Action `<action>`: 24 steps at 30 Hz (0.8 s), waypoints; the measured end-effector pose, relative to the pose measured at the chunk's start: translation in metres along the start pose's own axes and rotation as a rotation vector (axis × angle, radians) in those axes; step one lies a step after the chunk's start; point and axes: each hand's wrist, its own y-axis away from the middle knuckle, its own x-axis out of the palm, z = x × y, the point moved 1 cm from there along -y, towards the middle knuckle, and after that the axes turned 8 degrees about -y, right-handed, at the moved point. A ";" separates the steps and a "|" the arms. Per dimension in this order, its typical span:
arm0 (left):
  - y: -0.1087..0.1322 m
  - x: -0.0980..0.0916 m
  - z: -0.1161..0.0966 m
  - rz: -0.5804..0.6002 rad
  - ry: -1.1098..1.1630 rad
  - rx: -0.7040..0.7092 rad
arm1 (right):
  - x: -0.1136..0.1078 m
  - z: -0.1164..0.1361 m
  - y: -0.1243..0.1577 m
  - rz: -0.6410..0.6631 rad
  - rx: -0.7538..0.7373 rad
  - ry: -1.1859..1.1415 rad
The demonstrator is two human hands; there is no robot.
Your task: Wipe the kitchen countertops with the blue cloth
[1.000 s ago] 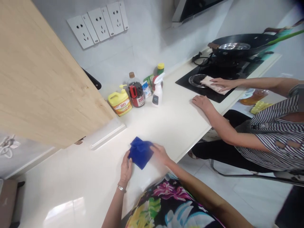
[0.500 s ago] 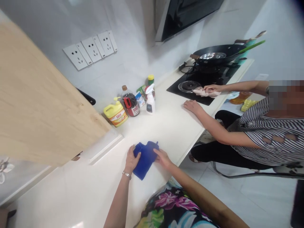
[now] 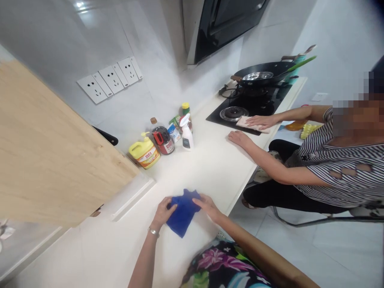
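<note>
A blue cloth [image 3: 182, 218] lies on the white countertop [image 3: 120, 250] in front of me, its far edge uneven and its near end narrowing to a point. My left hand [image 3: 163, 212] pinches its left edge between thumb and fingers; a silver band circles that wrist. On the opposite edge, my right hand [image 3: 209, 207] grips the cloth, thumb on top and the fingers partly hidden. Beyond the cloth stand a yellow pump bottle [image 3: 145, 153], a dark bottle with a red handle [image 3: 163, 140] and a white spray bottle [image 3: 186, 134].
At right a seated person [image 3: 318, 160] presses a pale cloth [image 3: 252, 124] on the black cooktop [image 3: 216, 115]. A wok [image 3: 240, 74] rests at its far end. A wooden panel [image 3: 60, 152] juts in at left; a range hood [image 3: 228, 28] hangs above.
My hands still hold the blue cloth, whose far edge now looks more spread. The other person's hand has flattened onto the pale cloth. The view has shifted slightly.
</note>
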 end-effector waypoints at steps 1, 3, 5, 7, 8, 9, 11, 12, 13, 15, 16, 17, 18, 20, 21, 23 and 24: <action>0.008 -0.004 -0.004 -0.006 0.025 -0.011 | 0.003 0.005 0.003 0.011 -0.009 0.016; 0.022 -0.014 -0.012 -0.056 0.071 -0.055 | 0.011 0.020 0.010 0.057 -0.061 0.087; 0.030 -0.027 -0.019 -0.152 0.113 -0.105 | 0.023 0.040 0.016 0.134 -0.171 0.218; 0.033 -0.039 -0.025 -0.260 0.149 -0.143 | 0.036 0.062 0.021 0.211 -0.311 0.374; 0.034 -0.044 -0.029 -0.306 0.166 -0.158 | 0.042 0.072 0.022 0.239 -0.365 0.432; 0.034 -0.049 -0.033 -0.340 0.180 -0.169 | 0.047 0.081 0.023 0.261 -0.405 0.475; 0.037 -0.054 -0.042 -0.371 0.205 -0.181 | 0.055 0.094 0.025 0.286 -0.438 0.517; 0.039 -0.055 -0.047 -0.371 0.216 -0.180 | 0.057 0.097 0.027 0.288 -0.442 0.521; 0.042 -0.055 -0.052 -0.363 0.226 -0.175 | 0.057 0.100 0.029 0.282 -0.445 0.522; 0.051 -0.055 -0.062 -0.343 0.243 -0.165 | 0.056 0.102 0.036 0.263 -0.446 0.519; 0.056 -0.056 -0.066 -0.335 0.249 -0.165 | 0.055 0.101 0.041 0.252 -0.440 0.517; 0.060 -0.057 -0.069 -0.329 0.253 -0.169 | 0.053 0.101 0.046 0.244 -0.429 0.518; 0.065 -0.059 -0.072 -0.324 0.257 -0.176 | 0.052 0.099 0.052 0.238 -0.412 0.521; 0.070 -0.062 -0.075 -0.317 0.268 -0.194 | 0.050 0.094 0.058 0.229 -0.383 0.533; 0.070 -0.062 -0.074 -0.309 0.276 -0.208 | 0.049 0.091 0.058 0.224 -0.374 0.541; 0.064 -0.060 -0.068 -0.291 0.286 -0.258 | 0.048 0.082 0.049 0.222 -0.367 0.564; 0.058 -0.057 -0.061 -0.286 0.286 -0.292 | 0.047 0.077 0.039 0.213 -0.371 0.592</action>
